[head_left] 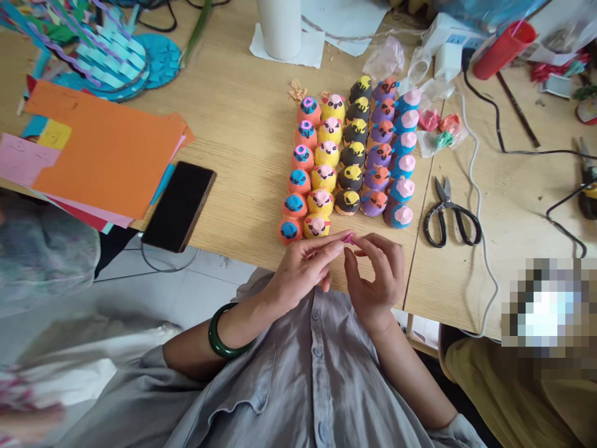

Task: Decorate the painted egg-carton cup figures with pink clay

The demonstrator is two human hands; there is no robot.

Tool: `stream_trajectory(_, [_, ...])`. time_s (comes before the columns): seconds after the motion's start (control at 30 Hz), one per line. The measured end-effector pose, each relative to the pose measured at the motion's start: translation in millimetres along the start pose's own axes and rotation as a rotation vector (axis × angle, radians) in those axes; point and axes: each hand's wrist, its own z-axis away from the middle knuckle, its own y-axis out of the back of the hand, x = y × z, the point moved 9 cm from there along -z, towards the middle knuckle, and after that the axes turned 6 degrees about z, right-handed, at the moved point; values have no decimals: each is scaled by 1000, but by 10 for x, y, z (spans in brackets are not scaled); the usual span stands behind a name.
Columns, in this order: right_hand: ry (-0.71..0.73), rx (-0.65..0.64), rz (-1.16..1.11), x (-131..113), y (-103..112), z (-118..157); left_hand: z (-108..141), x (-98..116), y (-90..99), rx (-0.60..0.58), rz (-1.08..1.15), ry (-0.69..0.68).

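My left hand (303,267), with a green bangle (224,333) on its wrist, and my right hand (375,280) meet above the wooden table's front edge (261,249). Their fingertips pinch a small pink piece (347,237). Several rows of small painted egg-shaped figures (349,158) stand just beyond my hands. The nearest are an orange figure with a blue top (289,231) and a yellow one with a pink top (317,226). My fingers do not touch either.
Black-handled scissors (450,213) lie right of the rows, and a white cable (480,249) runs beside them. A black phone (178,206) rests on orange card (105,149) at left. A woven blue paper craft (112,59) lies behind it. A co-worker's olive-clad body (517,392) sits at lower right.
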Motion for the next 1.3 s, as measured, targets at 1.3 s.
stream_trajectory(1.3, [-893, -507, -1072, 344, -563, 283, 44, 487, -1, 38, -466, -576])
